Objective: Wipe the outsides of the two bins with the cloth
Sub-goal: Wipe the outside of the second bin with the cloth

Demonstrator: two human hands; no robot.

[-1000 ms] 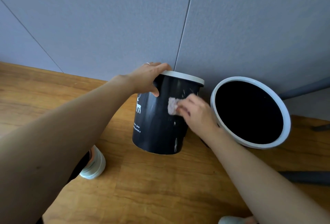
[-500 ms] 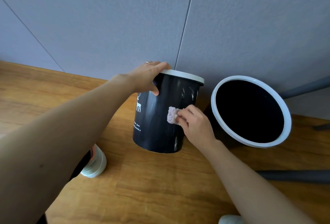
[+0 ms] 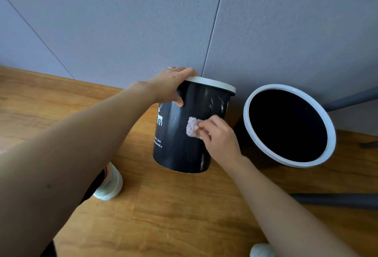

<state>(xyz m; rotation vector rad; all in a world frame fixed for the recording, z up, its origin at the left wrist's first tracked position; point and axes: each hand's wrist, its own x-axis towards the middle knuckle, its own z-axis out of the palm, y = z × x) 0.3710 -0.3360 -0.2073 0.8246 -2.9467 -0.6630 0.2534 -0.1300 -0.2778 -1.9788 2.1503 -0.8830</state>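
Left hand [image 3: 170,84] grips the white rim of the left bin [image 3: 184,134], thumb down its black side, fingers curled over the top edge. The bin stands on the wooden floor [image 3: 163,215] by the grey wall [image 3: 122,21]. Right hand [image 3: 219,136] pinches the pink cloth [image 3: 192,126] at the fingertips and presses it against the bin's outer wall, about mid-height, below pale smears. The cloth's right part is hidden under the fingers. Right bin [image 3: 288,125] stands just beside, mouth toward the camera, its outside mostly hidden. Small white print beside the deer motif [image 3: 160,117] is illegible. A shoe [image 3: 109,185] is partly covered by the left arm; another is cut off at the lower edge.
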